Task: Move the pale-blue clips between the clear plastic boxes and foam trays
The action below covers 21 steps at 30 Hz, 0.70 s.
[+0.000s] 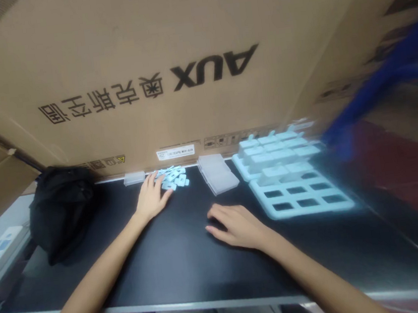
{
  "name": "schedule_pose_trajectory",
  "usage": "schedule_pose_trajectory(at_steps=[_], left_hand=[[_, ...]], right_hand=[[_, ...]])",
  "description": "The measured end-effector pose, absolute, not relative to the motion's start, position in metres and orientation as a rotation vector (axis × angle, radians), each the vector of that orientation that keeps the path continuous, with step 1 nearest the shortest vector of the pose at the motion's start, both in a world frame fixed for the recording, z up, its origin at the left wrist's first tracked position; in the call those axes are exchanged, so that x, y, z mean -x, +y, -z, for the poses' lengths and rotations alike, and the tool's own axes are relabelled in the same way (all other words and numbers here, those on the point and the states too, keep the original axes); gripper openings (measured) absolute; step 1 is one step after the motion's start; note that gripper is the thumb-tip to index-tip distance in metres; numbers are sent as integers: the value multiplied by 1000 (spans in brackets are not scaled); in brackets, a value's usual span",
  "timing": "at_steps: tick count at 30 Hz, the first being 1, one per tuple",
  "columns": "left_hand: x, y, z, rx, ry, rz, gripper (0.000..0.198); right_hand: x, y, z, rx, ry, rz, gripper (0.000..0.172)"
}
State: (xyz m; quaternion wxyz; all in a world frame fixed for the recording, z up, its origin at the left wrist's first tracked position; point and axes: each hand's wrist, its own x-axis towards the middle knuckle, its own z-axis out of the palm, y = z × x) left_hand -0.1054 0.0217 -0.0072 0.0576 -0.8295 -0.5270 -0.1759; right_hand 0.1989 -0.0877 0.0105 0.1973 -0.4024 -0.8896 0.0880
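Note:
My left hand (151, 194) reaches to a loose pile of small light-blue pieces with holes (173, 176), its fingers spread and touching the pile's left side. Whether a piece lies under the fingertips is hidden. Over the black tabletop (191, 260) my right hand (236, 224) rests with fingers loosely curved and the thumb apart; nothing shows between them. Behind it lie flat translucent plastic cases (218, 174). A light-blue tray with square openings (301, 197) stands to its right, and block-like light-blue parts (275, 153) fill the tray's back rows.
A large cardboard box (203, 111) walls off the back. On the left are a black cloth bundle (62, 205) and a white power strip (2, 253). A small translucent case (134, 178) sits left of the pile. A blurred blue frame (385, 74) rises at the right.

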Motion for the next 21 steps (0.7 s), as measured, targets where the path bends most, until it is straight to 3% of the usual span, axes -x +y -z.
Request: schedule_pose_trajectory(at_steps=[8,21], left_hand=[[80,39,16,2613,-1748,561,74],[72,44,19,2623,-1761,593,73]], right_hand=[[-200,-87,-11,1129,-2497,-196,19],[-200,-87,-13,1124,-2512,-174,18]])
